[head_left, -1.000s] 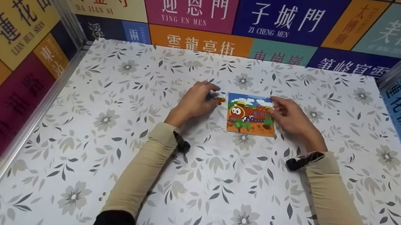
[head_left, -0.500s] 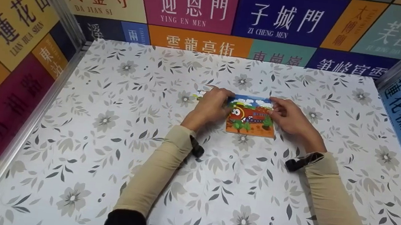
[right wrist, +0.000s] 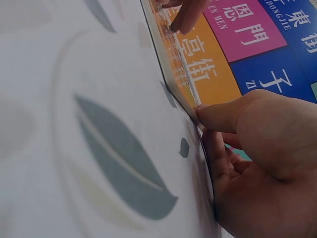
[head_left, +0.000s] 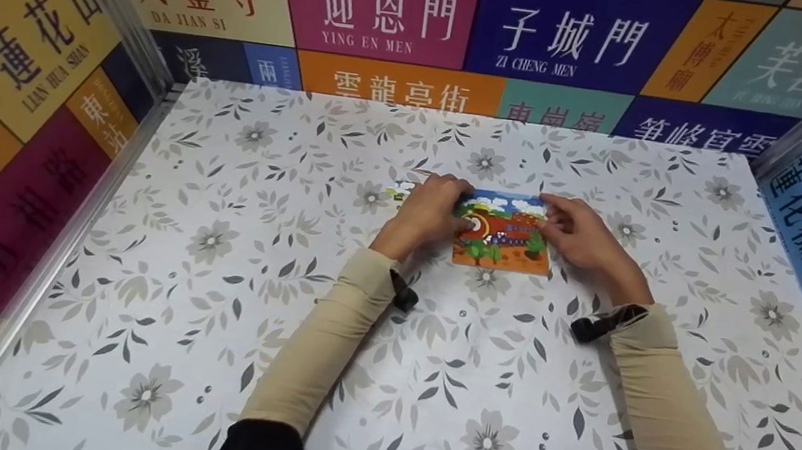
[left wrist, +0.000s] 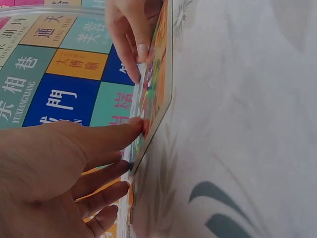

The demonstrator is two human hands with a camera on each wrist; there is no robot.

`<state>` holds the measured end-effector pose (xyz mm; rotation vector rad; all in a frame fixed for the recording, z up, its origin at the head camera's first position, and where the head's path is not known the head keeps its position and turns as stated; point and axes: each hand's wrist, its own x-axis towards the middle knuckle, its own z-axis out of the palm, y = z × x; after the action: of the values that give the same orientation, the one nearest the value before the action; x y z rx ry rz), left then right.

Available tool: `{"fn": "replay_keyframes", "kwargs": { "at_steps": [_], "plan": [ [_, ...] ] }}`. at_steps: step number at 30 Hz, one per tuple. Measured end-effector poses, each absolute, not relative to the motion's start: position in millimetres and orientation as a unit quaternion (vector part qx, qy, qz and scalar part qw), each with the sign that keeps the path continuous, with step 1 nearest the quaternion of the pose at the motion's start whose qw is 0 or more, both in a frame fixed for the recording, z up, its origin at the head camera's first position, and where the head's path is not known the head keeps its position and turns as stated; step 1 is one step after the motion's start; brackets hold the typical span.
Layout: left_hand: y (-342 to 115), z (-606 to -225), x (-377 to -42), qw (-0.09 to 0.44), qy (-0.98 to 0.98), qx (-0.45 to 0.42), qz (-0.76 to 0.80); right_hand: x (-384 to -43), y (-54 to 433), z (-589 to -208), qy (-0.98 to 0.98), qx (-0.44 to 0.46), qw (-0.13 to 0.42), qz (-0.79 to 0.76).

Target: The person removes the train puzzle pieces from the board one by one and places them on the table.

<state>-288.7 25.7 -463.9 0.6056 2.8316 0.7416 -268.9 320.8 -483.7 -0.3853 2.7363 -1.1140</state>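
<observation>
A small square picture card with a cartoon train on orange ground lies on the patterned table. My left hand holds its left side, the thumb on the printed face near the train's eye and the fingers by the edge. My right hand pinches the right edge between thumb and forefinger; the right wrist view shows that thumb right at the corner. Just left of my left hand peeks out a second colourful printed piece, mostly hidden behind the hand.
A white tabletop with grey flowers and leaves spreads around the card. Colourful panels with large printed characters stand along the back and both sides. A black camera strap sits on the right wrist.
My left hand has moved right from beside the second piece onto the picture card's left side, its thumb now further over the face. The right hand and the card stay nearly still.
</observation>
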Motion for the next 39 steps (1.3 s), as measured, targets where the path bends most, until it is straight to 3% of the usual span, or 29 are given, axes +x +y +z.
{"fn": "replay_keyframes", "kwargs": {
  "at_steps": [10,22,39],
  "plan": [
    [23.8,-466.1,-289.3,0.043,0.939,0.217,0.265,-268.5,320.0,-482.1,0.912,-0.138,0.087,-0.377],
    [24.2,-466.7,-291.0,0.07,0.929,0.221,0.289,-268.6,323.1,-483.2,0.913,-0.128,0.089,-0.376],
    [18.9,-472.5,-293.5,0.019,0.922,0.252,0.292,-266.7,321.4,-483.1,0.91,-0.137,0.079,-0.383]
  ]
}}
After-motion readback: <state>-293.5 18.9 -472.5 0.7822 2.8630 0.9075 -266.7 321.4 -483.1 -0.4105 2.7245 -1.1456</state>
